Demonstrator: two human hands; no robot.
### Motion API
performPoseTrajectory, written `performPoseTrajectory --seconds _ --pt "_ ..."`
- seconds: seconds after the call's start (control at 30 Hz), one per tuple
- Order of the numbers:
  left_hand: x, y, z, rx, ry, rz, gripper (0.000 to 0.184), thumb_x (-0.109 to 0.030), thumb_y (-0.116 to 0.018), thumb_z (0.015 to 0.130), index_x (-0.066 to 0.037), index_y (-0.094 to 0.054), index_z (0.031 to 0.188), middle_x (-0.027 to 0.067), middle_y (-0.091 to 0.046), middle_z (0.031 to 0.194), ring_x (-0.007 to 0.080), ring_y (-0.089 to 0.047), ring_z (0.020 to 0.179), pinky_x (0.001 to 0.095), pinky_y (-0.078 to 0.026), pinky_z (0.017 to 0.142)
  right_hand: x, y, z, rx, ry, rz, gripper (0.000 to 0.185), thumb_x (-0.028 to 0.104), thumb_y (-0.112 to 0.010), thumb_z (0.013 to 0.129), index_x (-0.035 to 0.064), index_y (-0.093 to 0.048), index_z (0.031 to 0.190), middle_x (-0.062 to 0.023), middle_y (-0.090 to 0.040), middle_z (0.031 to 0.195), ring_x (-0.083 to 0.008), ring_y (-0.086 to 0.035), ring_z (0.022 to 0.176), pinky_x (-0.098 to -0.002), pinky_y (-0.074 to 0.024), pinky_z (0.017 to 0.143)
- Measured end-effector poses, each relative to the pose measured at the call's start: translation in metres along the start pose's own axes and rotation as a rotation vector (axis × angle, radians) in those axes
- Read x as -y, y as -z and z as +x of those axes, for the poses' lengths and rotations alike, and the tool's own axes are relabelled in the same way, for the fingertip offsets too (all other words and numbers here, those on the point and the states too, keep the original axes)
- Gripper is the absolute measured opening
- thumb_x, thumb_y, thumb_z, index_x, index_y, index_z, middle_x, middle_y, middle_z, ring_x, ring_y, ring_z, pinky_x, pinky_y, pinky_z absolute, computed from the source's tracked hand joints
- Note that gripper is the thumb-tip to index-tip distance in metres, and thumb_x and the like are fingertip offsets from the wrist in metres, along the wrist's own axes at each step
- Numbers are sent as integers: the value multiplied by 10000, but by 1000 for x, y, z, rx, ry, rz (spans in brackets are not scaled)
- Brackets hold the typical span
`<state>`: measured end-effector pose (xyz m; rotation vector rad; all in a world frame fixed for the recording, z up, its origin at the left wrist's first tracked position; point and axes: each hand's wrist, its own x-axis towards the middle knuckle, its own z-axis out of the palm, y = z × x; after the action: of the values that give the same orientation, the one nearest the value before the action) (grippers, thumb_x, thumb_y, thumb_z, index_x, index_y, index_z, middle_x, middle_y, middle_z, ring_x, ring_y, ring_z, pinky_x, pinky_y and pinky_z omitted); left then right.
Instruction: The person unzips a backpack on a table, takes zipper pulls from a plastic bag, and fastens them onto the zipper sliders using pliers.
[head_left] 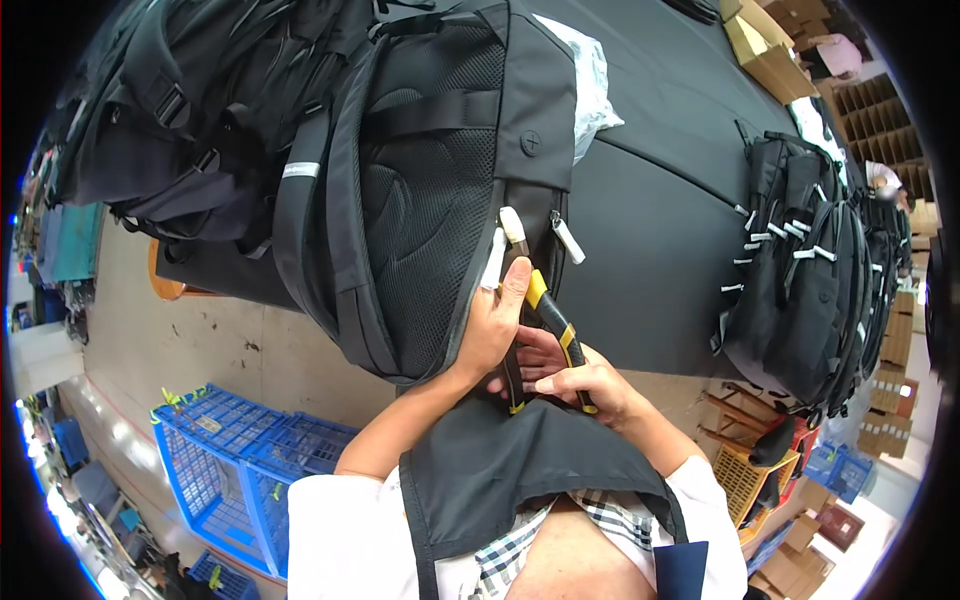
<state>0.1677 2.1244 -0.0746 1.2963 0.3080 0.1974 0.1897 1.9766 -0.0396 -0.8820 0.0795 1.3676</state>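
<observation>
A black backpack (430, 200) lies on the black-covered table with its padded mesh back panel facing up. My left hand (492, 318) is closed on the backpack's lower right edge, its thumb beside the pliers' head and a white zipper pull (494, 262). In my right hand (590, 385) are the handles of pliers (552, 312) with black and yellow grips. Their jaws, wrapped in pale tape, rest against the edge of the bag. A second white zipper pull (568, 240) hangs just right of the jaws. What the jaws hold, if anything, is hidden.
More black backpacks (190, 130) are heaped at the left, and others (800, 270) stand at the right. Behind my backpack lies a clear plastic bag (592, 85). On the floor are a blue crate (235, 480) and a yellow crate (745, 480). Other people are at the far right.
</observation>
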Motion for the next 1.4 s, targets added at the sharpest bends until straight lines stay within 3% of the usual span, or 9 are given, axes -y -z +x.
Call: performPoseTrajectory --seconds 0.43,0.6,0.67,0.77,0.87,1.0,1.1,1.27,1.4 --pt "2 6 0 31 -12 33 311 -212 -451 941 30 -465 1136 65 -510 975 136 -465 883 261 -382 796 -14 -4 15 84 46 -84 738 111 -564 688 -40 -237 1332 -147 -513 1049 -228 -543 951 -332 -398 898" --pt "-1 6 4 -45 -149 56 298 -264 -450 936 20 -527 990 85 -536 787 179 -510 707 305 -407 651 -7 -14 8 34 21 -91 771 73 -547 674 -26 -214 1362 -169 -504 1131 -237 -521 1038 -333 -363 950" --pt "-1 12 7 -60 -250 171 274 -253 -468 931 12 -535 933 61 -533 747 151 -507 674 282 -404 611 -7 -14 0 -45 25 -89 779 54 -538 663 -21 -218 1369 -180 -495 1172 -244 -508 1076 -335 -344 974" --pt "-15 16 9 23 -3 -14 195 -173 -531 907 5 -510 984 -13 -521 769 47 -464 684 201 -387 597 -2 -14 -20 -87 37 -217 773 27 -515 612 -27 -288 1350 -190 -432 1291 -275 -431 1197 -359 -270 1038" --pt "-22 10 12 -63 -169 -42 307 -211 -609 863 34 -504 1014 11 -516 790 69 -461 687 201 -383 593 -2 -11 -32 -48 66 -233 786 44 -525 603 -26 -289 1349 -178 -425 1307 -274 -422 1211 -368 -272 1036" --pt "-14 20 13 -226 -205 514 306 -226 -613 857 44 -543 984 40 -522 801 110 -460 695 237 -404 619 0 -10 -38 -128 58 -273 800 65 -539 596 -12 -291 1352 -190 -428 1300 -264 -432 1202 -363 -334 994" --pt "-17 19 15 -211 -306 426 298 -217 -548 890 53 -541 1018 163 -591 889 264 -574 799 314 -445 738 -7 -11 -34 -134 118 -201 770 -2 -491 617 -9 -279 1357 -185 -409 1307 -269 -422 1208 -357 -410 928" --pt "-25 21 9 -183 -82 14 208 -184 -512 918 12 -539 980 -12 -484 802 61 -424 729 205 -378 656 -18 -8 -19 -182 195 -63 764 -73 -445 636 -35 -218 1365 -186 -337 1348 -283 -389 1226 -408 -437 930" --pt "-31 14 2 -207 29 -94 184 -188 -516 919 -8 -542 946 -48 -419 737 32 -353 658 183 -315 565 -34 1 -15 -211 238 -62 763 -96 -444 654 -38 -188 1371 -182 -256 1394 -279 -344 1257 -425 -439 932"
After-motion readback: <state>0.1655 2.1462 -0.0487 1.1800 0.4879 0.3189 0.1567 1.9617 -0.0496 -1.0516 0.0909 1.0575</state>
